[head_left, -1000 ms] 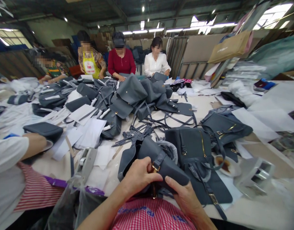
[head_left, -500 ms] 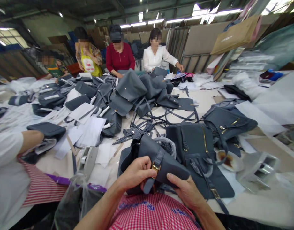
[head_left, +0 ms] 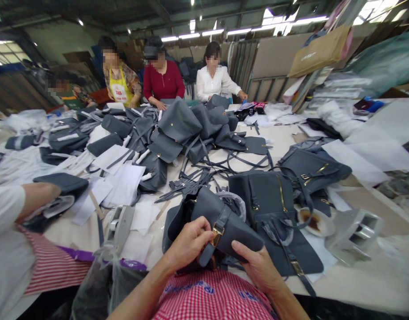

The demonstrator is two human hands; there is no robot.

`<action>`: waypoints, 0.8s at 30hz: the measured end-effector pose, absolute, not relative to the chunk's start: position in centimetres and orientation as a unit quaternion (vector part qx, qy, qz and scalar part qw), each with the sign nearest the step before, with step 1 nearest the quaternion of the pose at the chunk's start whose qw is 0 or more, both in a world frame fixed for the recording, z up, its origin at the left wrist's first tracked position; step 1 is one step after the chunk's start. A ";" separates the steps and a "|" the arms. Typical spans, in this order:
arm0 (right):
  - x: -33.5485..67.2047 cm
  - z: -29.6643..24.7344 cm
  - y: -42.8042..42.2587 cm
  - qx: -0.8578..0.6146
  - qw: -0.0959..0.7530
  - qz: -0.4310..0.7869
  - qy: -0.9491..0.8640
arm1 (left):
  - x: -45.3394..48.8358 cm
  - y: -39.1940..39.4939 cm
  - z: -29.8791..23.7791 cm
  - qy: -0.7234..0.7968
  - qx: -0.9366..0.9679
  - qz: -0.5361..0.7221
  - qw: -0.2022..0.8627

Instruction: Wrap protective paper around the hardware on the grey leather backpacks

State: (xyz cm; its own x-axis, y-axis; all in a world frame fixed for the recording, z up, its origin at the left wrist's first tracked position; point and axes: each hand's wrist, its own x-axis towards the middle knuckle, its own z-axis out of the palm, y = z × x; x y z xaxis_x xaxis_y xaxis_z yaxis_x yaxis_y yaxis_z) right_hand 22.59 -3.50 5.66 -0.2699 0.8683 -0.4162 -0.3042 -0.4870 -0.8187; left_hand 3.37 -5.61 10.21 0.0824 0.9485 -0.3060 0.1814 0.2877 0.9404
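I hold a grey-blue leather bag (head_left: 234, 226) against my lap at the near table edge. My left hand (head_left: 187, 244) is closed, pinching the bag's strap (head_left: 207, 253) just below its gold buckle (head_left: 218, 232). Under the flap's right end, my right hand (head_left: 257, 266) grips the bag, thumb on top and fingers beneath. Another grey bag (head_left: 271, 200) lies flat right behind it on the table (head_left: 351, 284).
A heap of grey bags (head_left: 180, 129) and loose straps (head_left: 204, 175) fills the table's middle, with white paper sheets (head_left: 124, 182) to the left. A tape dispenser (head_left: 119, 224) and a co-worker's arm (head_left: 31, 200) sit near left; another dispenser (head_left: 357, 233) right. Several people work at the far side.
My left thumb and fingers have pulled the strap end down through the gold buckle, so more strap hangs below it. The bag has stayed against my lap.
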 end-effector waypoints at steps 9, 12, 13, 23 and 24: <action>23.3 5.6 -3.8 -0.458 0.367 0.695 -0.416 | 3.7 -5.1 10.6 0.597 0.469 0.282 0.587; 23.6 5.3 -3.8 -0.451 0.362 0.694 -0.429 | 3.6 -4.9 9.6 0.573 0.431 0.286 0.635; 23.7 5.2 -3.7 -0.447 0.361 0.698 -0.427 | 3.6 -4.9 9.5 0.572 0.428 0.291 0.636; 23.0 4.7 -4.1 -0.529 0.388 0.647 -0.388 | 4.6 -6.0 9.9 0.685 0.617 0.228 0.314; 22.9 4.8 -4.2 -0.529 0.392 0.650 -0.380 | 4.6 -6.1 9.9 0.687 0.622 0.218 0.306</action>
